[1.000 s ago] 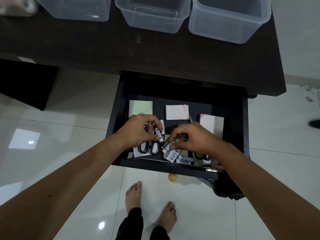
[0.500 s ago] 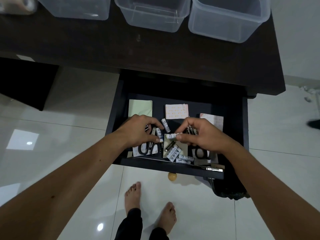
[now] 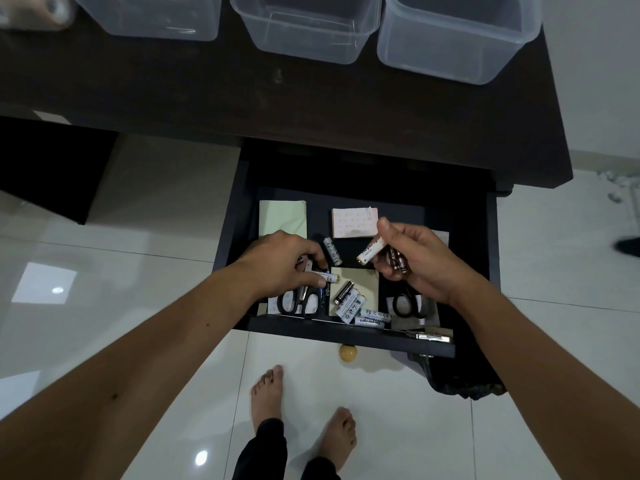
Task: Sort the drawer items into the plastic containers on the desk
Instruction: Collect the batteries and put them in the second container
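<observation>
Three clear plastic containers (image 3: 457,39) on dark bench: still empty. Both hands grasping batteries in the drawer: right hand (image 3: 419,261) white cylindrical battery (image 3: 371,250), left hand (image 3: 287,263) another (image 3: 327,277). Scissors, notepads remain.

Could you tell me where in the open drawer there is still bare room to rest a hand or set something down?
Bare floor shows along the back of the drawer, behind the green pad and the patterned pad, and in the gap between those two. The front is crowded: loose batteries, two scissors and both hands.
</observation>
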The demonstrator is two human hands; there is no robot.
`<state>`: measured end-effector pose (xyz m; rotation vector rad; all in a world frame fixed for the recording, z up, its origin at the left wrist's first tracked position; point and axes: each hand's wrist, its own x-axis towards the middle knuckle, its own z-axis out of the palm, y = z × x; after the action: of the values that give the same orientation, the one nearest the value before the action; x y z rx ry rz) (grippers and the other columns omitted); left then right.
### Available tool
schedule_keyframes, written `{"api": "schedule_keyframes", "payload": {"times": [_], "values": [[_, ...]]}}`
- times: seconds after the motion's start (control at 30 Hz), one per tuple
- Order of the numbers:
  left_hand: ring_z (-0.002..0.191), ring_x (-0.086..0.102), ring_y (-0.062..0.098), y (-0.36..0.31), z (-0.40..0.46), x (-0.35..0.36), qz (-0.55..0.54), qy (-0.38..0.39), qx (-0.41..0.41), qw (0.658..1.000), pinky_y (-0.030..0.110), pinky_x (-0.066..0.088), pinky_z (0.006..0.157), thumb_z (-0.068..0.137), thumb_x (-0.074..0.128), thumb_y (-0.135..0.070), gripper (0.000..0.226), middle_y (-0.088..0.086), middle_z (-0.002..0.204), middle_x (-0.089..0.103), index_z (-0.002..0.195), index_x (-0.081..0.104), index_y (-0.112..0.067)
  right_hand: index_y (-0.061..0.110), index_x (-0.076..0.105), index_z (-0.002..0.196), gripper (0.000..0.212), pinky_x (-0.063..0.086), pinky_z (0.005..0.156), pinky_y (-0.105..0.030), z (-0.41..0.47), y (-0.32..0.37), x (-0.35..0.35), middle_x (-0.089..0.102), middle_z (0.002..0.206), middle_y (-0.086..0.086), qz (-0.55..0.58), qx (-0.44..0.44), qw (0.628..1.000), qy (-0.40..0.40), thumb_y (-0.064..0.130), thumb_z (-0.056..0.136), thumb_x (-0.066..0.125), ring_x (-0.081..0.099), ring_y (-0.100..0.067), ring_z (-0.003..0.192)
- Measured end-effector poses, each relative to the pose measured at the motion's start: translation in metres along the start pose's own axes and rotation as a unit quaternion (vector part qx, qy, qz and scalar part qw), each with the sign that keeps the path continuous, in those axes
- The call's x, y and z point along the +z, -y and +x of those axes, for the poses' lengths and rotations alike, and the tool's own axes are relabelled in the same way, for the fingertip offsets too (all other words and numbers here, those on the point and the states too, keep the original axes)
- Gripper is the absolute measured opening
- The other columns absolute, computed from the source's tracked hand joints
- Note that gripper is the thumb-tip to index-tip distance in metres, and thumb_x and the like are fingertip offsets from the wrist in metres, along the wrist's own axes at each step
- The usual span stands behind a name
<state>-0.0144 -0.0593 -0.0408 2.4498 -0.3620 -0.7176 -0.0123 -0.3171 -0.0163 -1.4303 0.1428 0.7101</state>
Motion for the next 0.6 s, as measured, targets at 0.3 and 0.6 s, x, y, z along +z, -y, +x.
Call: {"api": "schedule_keyframes", "payload": {"times": [0.3, 0.6], "values": [[0.075, 0.065, 0.011, -0.0004, 0.0022, 0.0009, -0.025, -0.044, 0.016, 0.999, 0.033, 0.056, 0.071, 0.092, 0.078, -0.045, 0.017, -0.005, 0.079, 0.069, 0.100, 0.077, -0.030, 0.012, 0.059, 0.081, 0.035, 0.025, 0.033, -0.018, 0.0070, -0.0003, 0.0024, 0.056, 0.058, -0.007, -0.008, 0.030, 0.999, -0.025, 0.044, 0.092, 0.065, 0.056, -0.020, 0.044], [0.075, 0.062, 0.000, -0.0080, -0.0004, -0.0023, -0.142, -0.094, -0.019, 0.985, 0.010, 0.040, 0.062, 0.096, 0.073, -0.044, 0.022, -0.011, 0.091, 0.065, 0.099, 0.068, -0.023, 0.012, 0.065, 0.080, 0.026, 0.040, 0.046, -0.024, 0.0068, -0.0068, 0.0065, 0.066, 0.069, -0.005, -0.209, 0.014, 0.978, 0.023, 0.031, 0.092, 0.079, 0.058, -0.017, 0.051]]}}
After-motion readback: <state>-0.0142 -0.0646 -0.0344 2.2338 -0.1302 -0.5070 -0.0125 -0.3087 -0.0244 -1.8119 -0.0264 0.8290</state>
